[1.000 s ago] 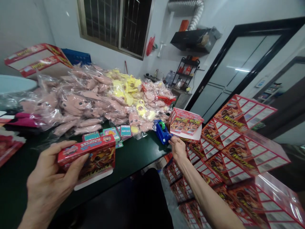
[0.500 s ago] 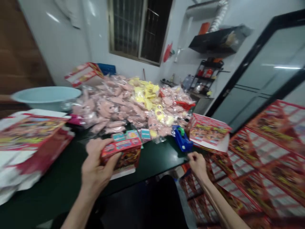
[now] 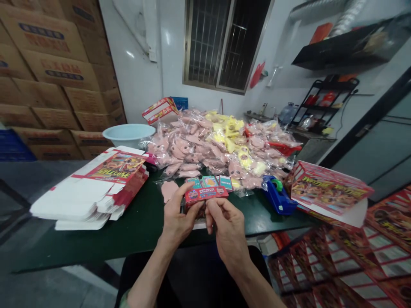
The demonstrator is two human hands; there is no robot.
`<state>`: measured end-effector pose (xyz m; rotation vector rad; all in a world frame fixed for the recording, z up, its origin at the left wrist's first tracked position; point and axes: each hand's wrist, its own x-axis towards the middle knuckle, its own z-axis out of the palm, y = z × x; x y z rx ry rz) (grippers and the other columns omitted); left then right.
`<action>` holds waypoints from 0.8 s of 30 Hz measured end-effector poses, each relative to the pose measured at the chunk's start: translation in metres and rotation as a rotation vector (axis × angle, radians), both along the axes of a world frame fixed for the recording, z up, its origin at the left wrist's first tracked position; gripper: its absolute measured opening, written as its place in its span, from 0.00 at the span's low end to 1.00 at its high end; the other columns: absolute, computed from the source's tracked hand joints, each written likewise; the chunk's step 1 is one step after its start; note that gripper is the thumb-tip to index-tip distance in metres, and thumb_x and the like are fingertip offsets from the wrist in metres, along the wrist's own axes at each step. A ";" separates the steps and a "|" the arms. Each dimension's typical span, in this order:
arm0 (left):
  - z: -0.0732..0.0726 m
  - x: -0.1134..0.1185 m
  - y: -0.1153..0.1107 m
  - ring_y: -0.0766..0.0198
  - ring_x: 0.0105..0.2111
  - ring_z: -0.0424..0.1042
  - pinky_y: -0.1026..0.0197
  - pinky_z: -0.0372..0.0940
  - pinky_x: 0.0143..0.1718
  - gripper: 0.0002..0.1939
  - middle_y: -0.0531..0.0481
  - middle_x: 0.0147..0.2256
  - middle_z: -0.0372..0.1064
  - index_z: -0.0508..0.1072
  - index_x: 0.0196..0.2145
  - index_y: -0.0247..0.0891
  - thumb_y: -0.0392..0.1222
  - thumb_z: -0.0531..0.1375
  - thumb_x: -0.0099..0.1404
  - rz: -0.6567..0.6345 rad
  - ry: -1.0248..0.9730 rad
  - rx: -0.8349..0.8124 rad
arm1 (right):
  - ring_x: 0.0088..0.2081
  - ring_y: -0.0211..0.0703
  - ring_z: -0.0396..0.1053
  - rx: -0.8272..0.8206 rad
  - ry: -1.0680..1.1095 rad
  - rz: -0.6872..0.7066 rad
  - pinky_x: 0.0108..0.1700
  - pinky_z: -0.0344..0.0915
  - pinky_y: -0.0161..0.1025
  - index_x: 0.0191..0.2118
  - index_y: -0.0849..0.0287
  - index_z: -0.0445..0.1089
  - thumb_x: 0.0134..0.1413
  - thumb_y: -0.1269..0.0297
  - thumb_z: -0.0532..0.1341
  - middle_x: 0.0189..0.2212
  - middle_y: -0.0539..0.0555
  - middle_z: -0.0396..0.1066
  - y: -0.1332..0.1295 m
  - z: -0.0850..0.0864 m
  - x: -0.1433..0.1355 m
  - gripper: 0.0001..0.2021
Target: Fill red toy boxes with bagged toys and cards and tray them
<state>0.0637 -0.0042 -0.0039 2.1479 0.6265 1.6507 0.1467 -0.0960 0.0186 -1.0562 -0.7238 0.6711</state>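
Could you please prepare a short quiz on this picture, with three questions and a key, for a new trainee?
1. Multiple choice: where on the green table does the blue tape dispenser stand, as the person sees it?
a) at the left end
b) in the middle of the near edge
c) toward the right end
2. True or false: the left hand is resting on the blue tape dispenser.
3. Short answer: what colour is the roll in the blue tape dispenser?

Key:
1. c
2. False; it holds a small red box.
3. Green.
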 end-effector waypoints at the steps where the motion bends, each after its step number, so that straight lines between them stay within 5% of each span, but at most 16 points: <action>1: 0.001 0.000 0.000 0.60 0.40 0.74 0.60 0.69 0.42 0.19 0.47 0.41 0.73 0.66 0.48 0.39 0.41 0.61 0.59 -0.003 0.003 0.014 | 0.17 0.28 0.53 -0.007 0.013 -0.012 0.19 0.51 0.29 0.25 0.61 0.67 0.54 0.58 0.60 0.15 0.43 0.58 0.000 -0.001 0.000 0.12; 12: 0.009 -0.008 0.005 0.65 0.33 0.68 0.62 0.65 0.33 0.18 0.50 0.33 0.67 0.67 0.50 0.43 0.35 0.58 0.62 -0.199 0.116 0.181 | 0.12 0.28 0.55 -0.080 0.099 -0.150 0.13 0.52 0.29 0.18 0.61 0.66 0.43 0.58 0.65 0.12 0.44 0.60 0.003 0.010 -0.002 0.14; 24: 0.018 -0.010 0.011 0.65 0.32 0.62 0.64 0.60 0.31 0.19 0.50 0.32 0.59 0.67 0.52 0.46 0.34 0.54 0.64 -0.193 0.311 0.264 | 0.11 0.27 0.53 -0.109 0.172 -0.142 0.12 0.52 0.28 0.15 0.61 0.62 0.40 0.56 0.66 0.10 0.43 0.59 0.007 0.011 -0.005 0.17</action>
